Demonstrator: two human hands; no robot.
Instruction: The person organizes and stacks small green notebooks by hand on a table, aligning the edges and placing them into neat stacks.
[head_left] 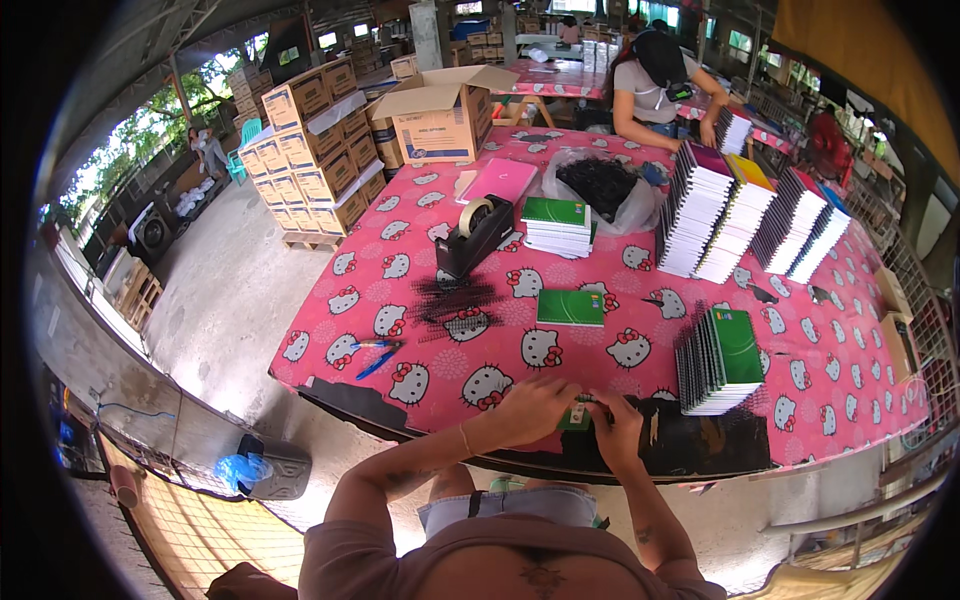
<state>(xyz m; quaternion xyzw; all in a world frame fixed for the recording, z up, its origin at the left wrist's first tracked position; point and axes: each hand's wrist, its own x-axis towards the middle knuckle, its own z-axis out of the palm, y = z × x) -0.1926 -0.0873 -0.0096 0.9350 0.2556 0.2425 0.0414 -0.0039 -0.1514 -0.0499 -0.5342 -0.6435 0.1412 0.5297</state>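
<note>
My left hand (538, 408) and my right hand (617, 428) meet at the table's near edge. Between them is a small green-covered notebook (576, 416) with a pale patch on it, mostly hidden by my fingers. Bent fingers of both hands hold it from either side. Just beyond lies a flat green notebook (570, 308). To the right, a row of green spiral notebooks (735, 345) is packed together, black coils facing left. A short pile of green notebooks (557, 232) sits farther back, beside a black tape dispenser (476, 238).
Loose black spiral coils (455, 305) and blue pens (377, 362) lie left on the pink table cover (430, 345). A plastic bag (640, 212) of black coils, a pink notebook (500, 181), tall notebook stacks (692, 215) and an open carton (435, 130) stand behind. Across the table, a co-worker (650, 95) handles notebooks.
</note>
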